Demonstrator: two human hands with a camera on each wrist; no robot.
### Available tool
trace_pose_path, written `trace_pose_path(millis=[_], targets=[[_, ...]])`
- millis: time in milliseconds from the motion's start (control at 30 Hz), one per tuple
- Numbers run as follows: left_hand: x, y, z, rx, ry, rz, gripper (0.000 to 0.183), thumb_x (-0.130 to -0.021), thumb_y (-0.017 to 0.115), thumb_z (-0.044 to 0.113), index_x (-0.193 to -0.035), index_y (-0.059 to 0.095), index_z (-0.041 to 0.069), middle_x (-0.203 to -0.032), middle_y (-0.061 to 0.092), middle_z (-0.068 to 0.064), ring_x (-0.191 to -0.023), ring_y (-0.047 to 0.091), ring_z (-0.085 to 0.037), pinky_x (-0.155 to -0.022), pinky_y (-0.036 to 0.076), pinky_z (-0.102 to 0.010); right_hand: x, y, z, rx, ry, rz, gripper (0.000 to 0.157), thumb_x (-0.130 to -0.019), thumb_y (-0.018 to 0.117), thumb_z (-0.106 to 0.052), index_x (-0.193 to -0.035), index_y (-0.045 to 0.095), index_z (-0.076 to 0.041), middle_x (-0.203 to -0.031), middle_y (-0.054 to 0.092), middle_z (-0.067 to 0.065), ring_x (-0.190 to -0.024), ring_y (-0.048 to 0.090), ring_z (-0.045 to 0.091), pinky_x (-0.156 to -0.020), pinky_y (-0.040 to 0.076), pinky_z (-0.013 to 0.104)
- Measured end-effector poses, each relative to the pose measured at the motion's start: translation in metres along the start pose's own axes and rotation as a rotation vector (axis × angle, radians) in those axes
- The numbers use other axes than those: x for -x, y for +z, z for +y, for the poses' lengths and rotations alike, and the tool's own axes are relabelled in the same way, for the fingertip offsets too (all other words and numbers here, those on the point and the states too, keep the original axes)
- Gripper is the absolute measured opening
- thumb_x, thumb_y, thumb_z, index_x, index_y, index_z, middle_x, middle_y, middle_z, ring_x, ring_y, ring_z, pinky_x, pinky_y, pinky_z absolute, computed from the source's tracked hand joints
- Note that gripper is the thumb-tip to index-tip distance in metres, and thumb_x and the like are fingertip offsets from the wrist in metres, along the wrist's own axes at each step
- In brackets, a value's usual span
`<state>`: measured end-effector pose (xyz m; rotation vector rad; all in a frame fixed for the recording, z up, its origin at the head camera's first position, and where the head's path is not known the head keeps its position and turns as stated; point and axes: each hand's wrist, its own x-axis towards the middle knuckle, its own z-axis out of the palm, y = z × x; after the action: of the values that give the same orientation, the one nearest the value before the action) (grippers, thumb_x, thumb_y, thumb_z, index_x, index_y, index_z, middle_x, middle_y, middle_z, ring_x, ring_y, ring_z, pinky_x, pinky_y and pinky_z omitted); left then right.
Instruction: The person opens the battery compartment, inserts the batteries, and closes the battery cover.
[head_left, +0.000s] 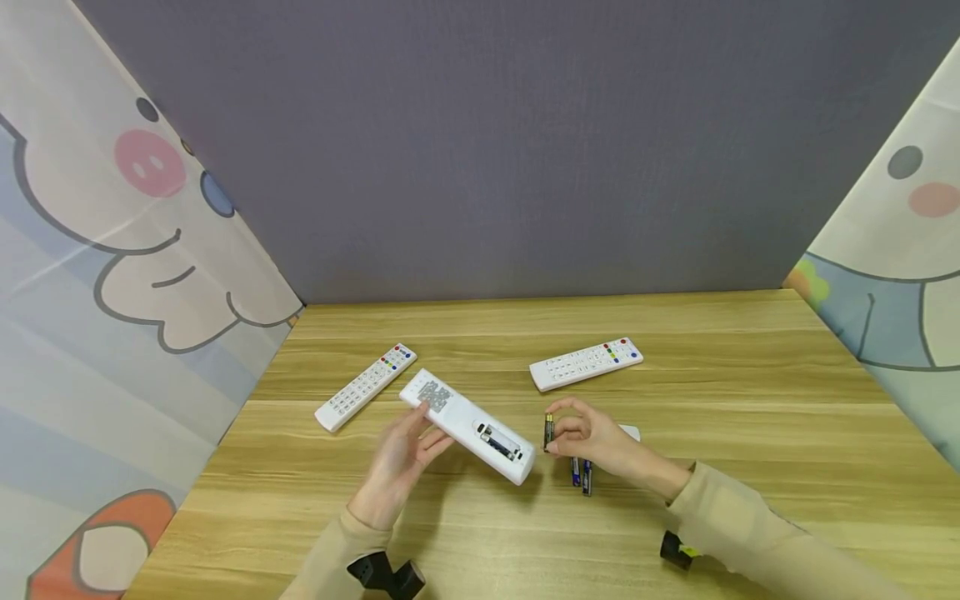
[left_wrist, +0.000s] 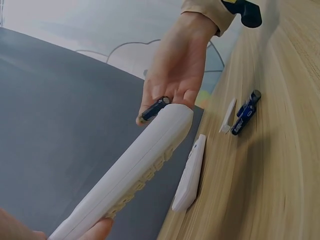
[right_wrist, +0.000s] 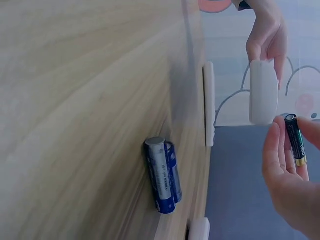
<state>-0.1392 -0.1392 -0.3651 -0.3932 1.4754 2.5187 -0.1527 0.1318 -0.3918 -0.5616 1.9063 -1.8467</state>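
My left hand (head_left: 397, 467) grips a white remote control (head_left: 463, 418) by its labelled end, back side up and raised over the table. Its battery compartment (head_left: 498, 442) is uncovered, and a dark battery shows inside. Just off the compartment end, my right hand (head_left: 596, 437) pinches a black battery with a gold end (right_wrist: 296, 140) between thumb and fingers. Below that hand, two blue-and-silver batteries (right_wrist: 162, 175) lie side by side on the wood. A small white cover (left_wrist: 228, 116) lies beside them, mostly hidden by the right hand in the head view.
One white remote (head_left: 365, 387) lies buttons up at the left of the wooden table (head_left: 750, 400). Another remote (head_left: 587, 364) lies buttons up behind my right hand. A grey panel (head_left: 525, 150) rises along the table's back edge, with printed cloth (head_left: 60, 350) on the left side.
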Motion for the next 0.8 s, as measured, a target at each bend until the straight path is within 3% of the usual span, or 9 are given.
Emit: trace_pose_path(millis=[200, 433, 667, 800], targets=[[-0.001, 0.004, -0.002, -0.001, -0.015, 0.007, 0.044, -0.093, 0.042, 0.014, -0.129, 0.027, -0.008, -0.104, 0.053, -0.012, -0.087, 0.060, -0.024, -0.087, 0.048, -0.039, 0.000, 0.004, -0.004, -0.013, -0.002, 0.045, 0.046, -0.083, 0.059, -0.006, -0.117, 0.031, 0.007, -0.084, 0.058, 0.012, -0.081, 0.062, 0.029, -0.079, 0.049, 0.048], [-0.002, 0.007, -0.003, 0.018, -0.024, 0.005, 0.037, -0.093, 0.043, 0.013, -0.122, 0.033, -0.007, -0.100, 0.055, -0.010, -0.085, 0.060, -0.024, -0.085, 0.049, -0.039, 0.002, 0.008, -0.007, -0.017, -0.003, 0.107, 0.038, -0.083, 0.059, -0.005, -0.111, 0.035, 0.007, -0.091, 0.061, 0.022, -0.081, 0.061, 0.037, -0.079, 0.048, 0.051], [-0.002, 0.010, -0.005, 0.018, -0.025, -0.023, 0.037, -0.094, 0.041, 0.012, -0.123, 0.032, -0.007, -0.098, 0.056, -0.009, -0.084, 0.060, -0.023, -0.086, 0.048, -0.040, 0.003, 0.013, -0.007, 0.019, -0.029, 0.171, 0.032, -0.081, 0.062, -0.006, -0.101, 0.041, 0.008, -0.090, 0.062, 0.023, -0.077, 0.064, 0.022, -0.077, 0.050, 0.046], [-0.002, 0.011, -0.006, 0.014, -0.016, -0.029, 0.039, -0.093, 0.042, 0.013, -0.124, 0.031, -0.008, -0.100, 0.056, -0.009, -0.086, 0.060, -0.023, -0.088, 0.047, -0.041, 0.004, 0.015, -0.007, 0.102, -0.053, 0.228, 0.029, -0.079, 0.066, -0.012, -0.094, 0.046, 0.003, -0.088, 0.065, 0.018, -0.079, 0.063, 0.015, -0.074, 0.053, 0.033]])
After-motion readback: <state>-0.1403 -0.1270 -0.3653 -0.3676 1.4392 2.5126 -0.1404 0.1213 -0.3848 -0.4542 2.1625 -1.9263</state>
